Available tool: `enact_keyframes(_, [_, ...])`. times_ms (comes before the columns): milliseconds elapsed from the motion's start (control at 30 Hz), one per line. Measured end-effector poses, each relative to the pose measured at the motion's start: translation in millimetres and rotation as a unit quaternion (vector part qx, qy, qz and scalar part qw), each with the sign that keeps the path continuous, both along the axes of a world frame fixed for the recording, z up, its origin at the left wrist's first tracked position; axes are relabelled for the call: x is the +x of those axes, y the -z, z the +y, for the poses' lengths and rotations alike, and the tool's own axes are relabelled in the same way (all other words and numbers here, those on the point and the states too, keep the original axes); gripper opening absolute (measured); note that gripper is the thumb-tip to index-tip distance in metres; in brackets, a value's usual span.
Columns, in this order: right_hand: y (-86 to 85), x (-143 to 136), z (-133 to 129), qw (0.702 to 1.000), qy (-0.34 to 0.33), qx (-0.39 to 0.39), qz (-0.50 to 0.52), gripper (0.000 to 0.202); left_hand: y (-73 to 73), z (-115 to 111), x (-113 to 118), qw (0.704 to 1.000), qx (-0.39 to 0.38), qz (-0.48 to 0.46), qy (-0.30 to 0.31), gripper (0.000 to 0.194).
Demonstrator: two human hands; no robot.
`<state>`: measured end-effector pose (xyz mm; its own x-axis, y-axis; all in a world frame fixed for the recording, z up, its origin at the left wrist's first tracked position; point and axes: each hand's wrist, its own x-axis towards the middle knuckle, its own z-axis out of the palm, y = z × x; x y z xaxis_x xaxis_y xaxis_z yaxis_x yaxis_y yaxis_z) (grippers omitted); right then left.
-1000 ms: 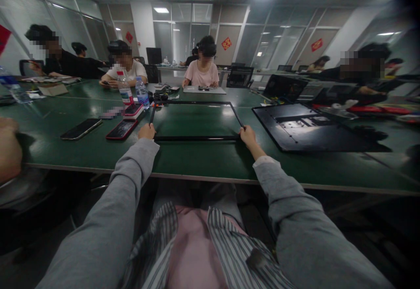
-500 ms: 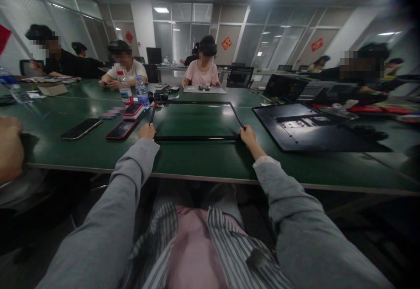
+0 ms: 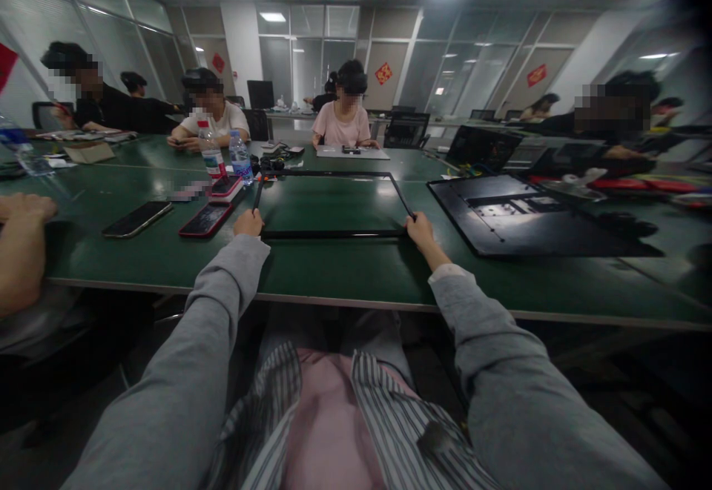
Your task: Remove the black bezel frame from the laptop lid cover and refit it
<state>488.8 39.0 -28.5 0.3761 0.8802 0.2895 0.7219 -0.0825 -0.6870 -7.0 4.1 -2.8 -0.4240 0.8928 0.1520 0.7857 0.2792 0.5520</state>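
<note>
Where the left grip [image 3: 249, 223] clasps the frame [image 3: 334, 235], most fingertips are hidden.

The left fingers [image 3: 254, 221] and right fingers [image 3: 414, 226] hold a thin black frame [image 3: 334, 235] by its sides, over the green worktop [image 3: 345, 275]. Left of the left fingers lie a red-edged phone [image 3: 206, 220] and, farther out, a black phone [image 3: 137, 219]. A red-capped bottle [image 3: 211, 156] stands beyond those fingers. Right of the right fingers is a big black panel [image 3: 523, 230].
</note>
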Motion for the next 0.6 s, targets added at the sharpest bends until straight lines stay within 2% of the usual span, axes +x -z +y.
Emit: enact_keyframes(600, [1.2, 0.5, 1.5, 1.000, -0.004, 0.002, -0.015, 0.028, -4.8, -4.7, 3.5, 1.000, -0.011, 0.008, -0.002, 0.044])
